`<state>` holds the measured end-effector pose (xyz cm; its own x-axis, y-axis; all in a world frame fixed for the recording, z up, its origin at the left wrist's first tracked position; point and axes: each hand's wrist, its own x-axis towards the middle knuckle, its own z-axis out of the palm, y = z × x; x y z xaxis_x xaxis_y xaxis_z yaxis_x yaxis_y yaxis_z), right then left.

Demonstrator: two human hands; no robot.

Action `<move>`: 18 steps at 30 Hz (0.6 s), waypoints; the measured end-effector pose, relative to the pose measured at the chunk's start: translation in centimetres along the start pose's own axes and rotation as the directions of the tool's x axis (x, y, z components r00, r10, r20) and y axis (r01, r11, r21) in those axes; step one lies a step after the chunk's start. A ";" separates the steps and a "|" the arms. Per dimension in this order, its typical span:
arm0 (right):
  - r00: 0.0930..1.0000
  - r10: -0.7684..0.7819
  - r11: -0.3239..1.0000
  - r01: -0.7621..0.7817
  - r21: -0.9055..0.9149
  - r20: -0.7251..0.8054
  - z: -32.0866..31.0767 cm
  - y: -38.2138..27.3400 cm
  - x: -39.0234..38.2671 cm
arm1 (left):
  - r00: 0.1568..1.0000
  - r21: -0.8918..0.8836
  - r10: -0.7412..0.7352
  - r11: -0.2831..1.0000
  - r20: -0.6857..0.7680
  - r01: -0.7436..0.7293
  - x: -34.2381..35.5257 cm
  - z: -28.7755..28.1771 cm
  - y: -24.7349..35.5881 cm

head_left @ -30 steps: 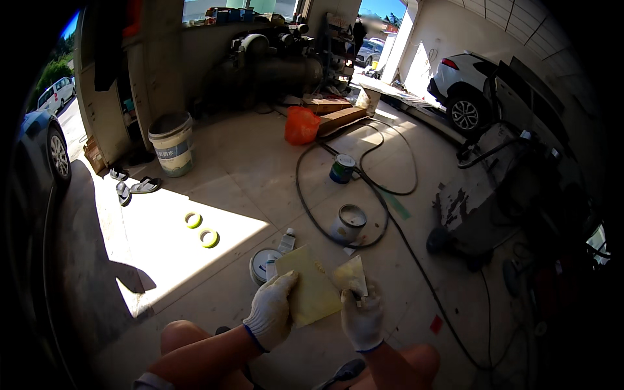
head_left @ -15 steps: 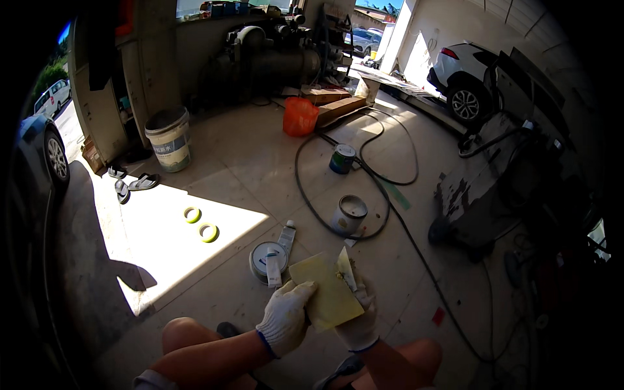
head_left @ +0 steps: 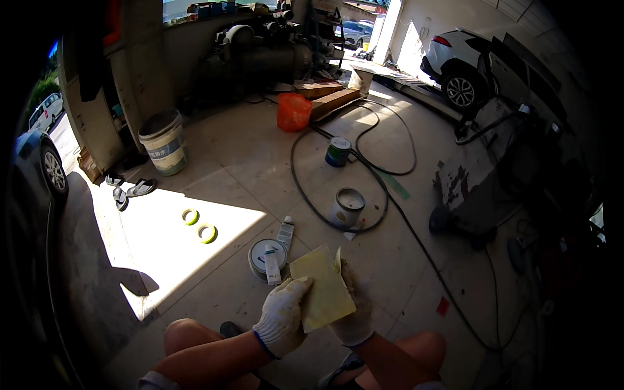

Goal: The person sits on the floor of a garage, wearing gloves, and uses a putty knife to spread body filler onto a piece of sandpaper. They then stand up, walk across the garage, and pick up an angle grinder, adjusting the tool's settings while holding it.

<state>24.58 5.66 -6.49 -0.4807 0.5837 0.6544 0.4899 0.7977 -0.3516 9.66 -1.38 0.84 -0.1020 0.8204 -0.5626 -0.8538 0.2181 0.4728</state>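
In front of my knees, my left hand (head_left: 283,312), in a white knit glove, grips the left edge of a flat pale-yellow square putty spreader (head_left: 320,290). My right hand (head_left: 354,320), gloved too, is partly hidden behind that sheet. It is closed on a second thin spreader (head_left: 338,261), which stands nearly edge-on against the first, with dark residue near it. Just beyond my left hand lies a round can lid (head_left: 259,255), with one white tube (head_left: 272,265) resting on it and another tube (head_left: 286,231) beside it.
Ahead are an open can (head_left: 348,207), a blue-green can (head_left: 338,151) and a looping black hose (head_left: 416,239). Two tape rolls (head_left: 207,233) lie in sunlight at left, near sandals (head_left: 141,188) and a bucket (head_left: 164,143). A wheeled machine (head_left: 478,185) stands right; an orange bag (head_left: 294,112) sits farther back.
The right hand's spreader has turned from showing its face to nearly edge-on against the yellow sheet. My right hand has shifted slightly left behind it. The whole view has tilted slightly.
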 end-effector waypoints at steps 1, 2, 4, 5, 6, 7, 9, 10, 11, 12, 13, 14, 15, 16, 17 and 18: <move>1.000 0.026 0.997 -0.026 0.077 0.014 0.5 0.4 -0.6 | 0.999 0.000 0.030 1.000 0.044 -0.030 -0.2 0.5 0.4; 0.999 0.004 0.993 -0.008 0.117 0.040 1.0 0.8 -1.3 | 0.994 -0.002 0.061 0.998 0.088 -0.061 -0.7 1.3 1.1; 0.999 0.036 0.987 -0.041 0.153 0.031 1.3 0.8 -1.1 | 0.985 -0.016 0.131 0.991 0.114 -0.130 -0.7 1.4 1.6; 0.995 0.100 0.985 -0.098 0.145 -0.009 1.3 0.7 -1.0 | 0.982 -0.018 0.162 0.987 0.101 -0.161 -0.3 1.0 1.7; 0.986 0.157 0.980 -0.150 0.135 -0.048 1.0 0.7 -0.6 | 0.976 -0.027 0.195 0.981 0.092 -0.193 0.1 0.7 1.8; 0.939 0.343 0.875 -0.308 0.374 -0.029 0.6 0.8 -0.4 | 0.975 -0.043 0.200 0.980 0.093 -0.196 0.2 0.5 2.1; 0.759 0.637 0.449 -0.507 0.735 0.134 -1.0 1.2 0.0 | 0.974 -0.079 0.201 0.978 0.107 -0.193 0.6 -0.1 2.8; 0.796 0.604 0.569 -0.471 0.674 0.045 -1.8 0.4 0.7 | 0.972 -0.107 0.206 0.975 0.111 -0.195 0.7 -0.5 3.1; 0.870 0.492 0.712 -0.388 0.585 -0.021 -2.7 -0.2 1.1 | 0.977 -0.106 0.188 0.979 0.106 -0.176 0.8 -0.7 3.1; 0.926 0.370 0.829 -0.293 0.476 -0.074 -3.5 -0.5 1.3 | 0.982 -0.101 0.160 0.984 0.104 -0.149 1.0 -1.0 2.9; 0.966 0.235 0.917 -0.183 0.354 -0.109 -4.0 -0.6 1.3 | 0.986 -0.097 0.133 0.988 0.101 -0.123 1.1 -1.1 2.6; 0.965 0.214 0.877 -0.123 0.464 -0.148 -3.0 -0.2 0.5 | 0.992 -0.084 0.090 0.993 0.091 -0.083 1.1 -0.9 2.2; 0.982 0.105 0.919 -0.035 0.393 -0.158 -2.9 -0.5 0.6 | 0.997 -0.058 0.049 0.997 0.062 -0.046 0.9 -0.7 1.7; 0.987 -0.006 0.946 0.057 0.318 -0.160 -3.0 -0.7 1.1 | 0.999 -0.034 0.008 0.999 0.033 -0.007 0.7 -0.7 1.5; 0.981 -0.117 0.958 0.152 0.242 -0.153 -3.0 -0.8 1.2 | 0.999 -0.015 0.003 1.000 0.036 -0.002 0.5 -0.9 1.4; 0.993 -0.056 0.963 0.082 0.258 -0.106 -2.0 0.4 0.6 | 0.999 0.013 0.000 1.000 0.047 0.000 0.1 -0.6 1.5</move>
<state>25.92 6.01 -4.88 -0.4272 0.5188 0.7405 0.2445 0.8548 -0.4578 8.06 -1.33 1.08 -0.0774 0.8444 -0.5300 -0.8473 0.2245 0.4814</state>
